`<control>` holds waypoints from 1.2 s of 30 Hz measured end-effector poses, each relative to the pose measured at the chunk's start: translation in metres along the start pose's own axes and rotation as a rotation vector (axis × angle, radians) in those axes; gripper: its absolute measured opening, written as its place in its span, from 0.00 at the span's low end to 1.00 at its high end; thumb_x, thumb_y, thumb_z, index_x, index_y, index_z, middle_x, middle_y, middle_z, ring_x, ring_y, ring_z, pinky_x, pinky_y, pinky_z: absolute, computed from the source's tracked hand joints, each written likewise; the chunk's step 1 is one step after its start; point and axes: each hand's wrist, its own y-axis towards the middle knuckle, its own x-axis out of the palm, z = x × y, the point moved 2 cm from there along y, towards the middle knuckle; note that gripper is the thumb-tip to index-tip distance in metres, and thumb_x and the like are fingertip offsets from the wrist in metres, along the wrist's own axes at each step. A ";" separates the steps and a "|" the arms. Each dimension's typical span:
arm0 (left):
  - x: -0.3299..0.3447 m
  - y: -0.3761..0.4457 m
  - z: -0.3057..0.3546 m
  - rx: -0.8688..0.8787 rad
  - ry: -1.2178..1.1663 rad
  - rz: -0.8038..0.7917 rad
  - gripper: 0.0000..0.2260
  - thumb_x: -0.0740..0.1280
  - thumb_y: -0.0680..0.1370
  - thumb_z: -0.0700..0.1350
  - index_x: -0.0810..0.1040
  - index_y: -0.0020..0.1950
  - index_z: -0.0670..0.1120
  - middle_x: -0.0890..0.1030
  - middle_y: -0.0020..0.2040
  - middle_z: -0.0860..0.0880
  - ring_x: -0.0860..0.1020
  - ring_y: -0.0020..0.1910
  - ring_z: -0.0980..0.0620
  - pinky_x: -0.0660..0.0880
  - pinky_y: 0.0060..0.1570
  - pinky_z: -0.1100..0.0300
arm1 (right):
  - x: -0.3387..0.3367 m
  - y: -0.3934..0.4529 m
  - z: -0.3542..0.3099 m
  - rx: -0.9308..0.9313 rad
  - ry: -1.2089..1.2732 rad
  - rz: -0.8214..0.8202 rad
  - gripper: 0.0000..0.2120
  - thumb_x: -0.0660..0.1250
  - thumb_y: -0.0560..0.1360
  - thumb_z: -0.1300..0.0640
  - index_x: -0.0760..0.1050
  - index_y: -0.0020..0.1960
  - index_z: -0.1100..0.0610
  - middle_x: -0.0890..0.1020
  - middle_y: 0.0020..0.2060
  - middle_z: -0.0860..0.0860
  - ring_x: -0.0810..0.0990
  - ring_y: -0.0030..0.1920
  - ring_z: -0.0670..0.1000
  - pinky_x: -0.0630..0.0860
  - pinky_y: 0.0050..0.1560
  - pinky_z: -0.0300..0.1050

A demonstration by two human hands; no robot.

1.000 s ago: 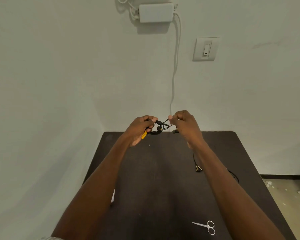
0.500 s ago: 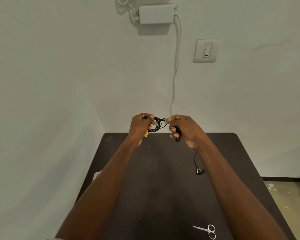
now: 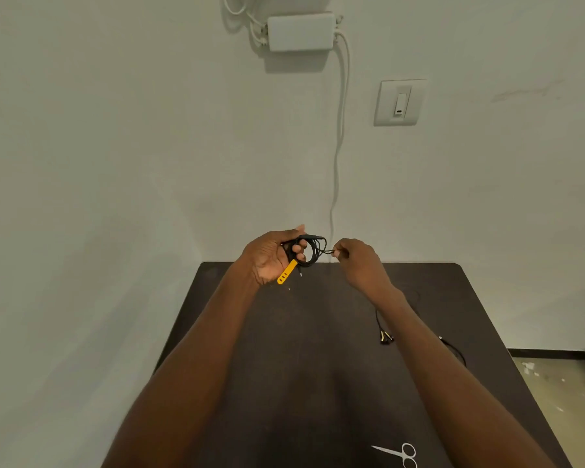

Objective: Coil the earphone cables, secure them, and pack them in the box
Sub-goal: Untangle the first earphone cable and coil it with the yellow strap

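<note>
Both hands are raised above the far end of the dark table [image 3: 318, 383]. The left hand [image 3: 271, 256] has its fingers curled around a coil of black earphone cable [image 3: 309, 253], with the thumb stretched along the top of the loops and a fingertip poking through their middle. A yellow tie strap [image 3: 287, 272] hangs from under this hand, slanting down to the left, and a small plug end dangles just beside it. The right hand [image 3: 360, 261], just right of the coil, pinches a strand of the same cable between thumb and forefinger, the other fingers folded in; the strand runs short and taut from the pinch to the loops. On the table, right of the right forearm, a second earphone set [image 3: 384, 337] lies loose, its earbuds close together and its thin cable trailing off toward the right edge. A pair of small scissors [image 3: 401, 453] lies near the front edge, right of centre. No box or other container shows anywhere in view.
</note>
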 end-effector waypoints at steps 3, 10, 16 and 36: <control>-0.001 0.005 -0.003 -0.039 0.090 0.033 0.01 0.67 0.75 0.33 0.77 0.46 0.36 0.71 0.34 0.46 0.69 0.25 0.56 0.71 0.27 0.62 | 0.000 0.000 0.004 0.001 0.023 0.044 0.09 0.57 0.78 0.64 0.73 0.43 0.55 0.80 0.43 0.52 0.76 0.42 0.54 0.69 0.38 0.44; 0.004 0.000 -0.007 -0.086 0.048 0.076 0.03 0.63 0.77 0.30 0.75 0.49 0.32 0.79 0.32 0.39 0.80 0.28 0.49 0.79 0.31 0.58 | 0.003 -0.002 0.008 -0.001 -0.034 0.107 0.10 0.58 0.79 0.62 0.78 0.50 0.58 0.83 0.44 0.53 0.79 0.44 0.58 0.72 0.47 0.50; 0.004 -0.005 -0.015 -0.091 -0.153 0.113 0.05 0.62 0.76 0.29 0.76 0.49 0.30 0.80 0.41 0.35 0.81 0.30 0.45 0.81 0.33 0.58 | 0.009 -0.011 -0.002 -0.027 0.247 -0.069 0.09 0.66 0.76 0.64 0.80 0.39 0.58 0.74 0.29 0.43 0.70 0.30 0.42 0.65 0.33 0.35; -0.009 -0.014 -0.037 -0.105 -0.062 0.158 0.07 0.58 0.78 0.29 0.75 0.51 0.31 0.79 0.37 0.38 0.77 0.28 0.51 0.74 0.27 0.63 | 0.013 -0.027 0.011 -0.079 0.315 -0.273 0.15 0.70 0.76 0.59 0.73 0.33 0.64 0.69 0.32 0.56 0.68 0.34 0.52 0.64 0.40 0.45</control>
